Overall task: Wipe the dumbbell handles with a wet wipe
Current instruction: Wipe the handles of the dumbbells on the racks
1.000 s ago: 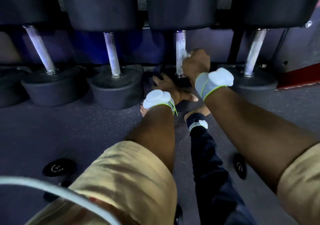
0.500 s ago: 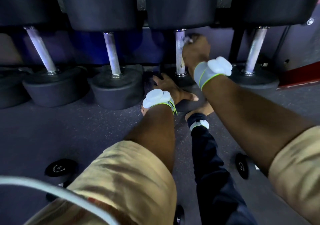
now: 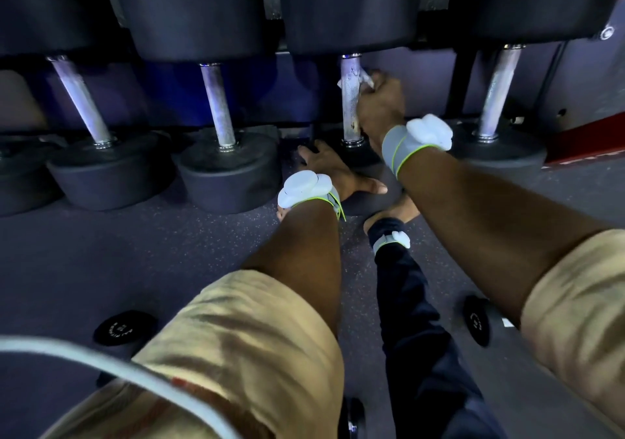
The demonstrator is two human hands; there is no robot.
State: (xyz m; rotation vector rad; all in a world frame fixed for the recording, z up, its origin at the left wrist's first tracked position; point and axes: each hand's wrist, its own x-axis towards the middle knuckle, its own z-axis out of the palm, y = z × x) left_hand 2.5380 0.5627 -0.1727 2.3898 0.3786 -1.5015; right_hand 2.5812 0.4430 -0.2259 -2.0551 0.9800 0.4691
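- Head view: the wet wipe (image 3: 367,80) is pressed against the right side of the third dumbbell handle (image 3: 350,100), near its far end.
- Clamped on the wipe is the right hand (image 3: 378,107); the left hand (image 3: 333,171) lies flat, fingers spread, on that dumbbell's near weight head (image 3: 363,159).
- Likely mid-wipe: brownish marks remain on the handle's near part. I cannot tell whether the other handles (image 3: 216,104) are done.

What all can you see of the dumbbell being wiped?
The dumbbell is third from the left in the row. Its silvery metal handle looks rough-textured, with brownish specks near the lower end, and joins two round black heads that look like rubber, one near, one far. The right hand presses a white wipe against the handle's upper right side. The left hand rests flat on the near head, fingers spread.
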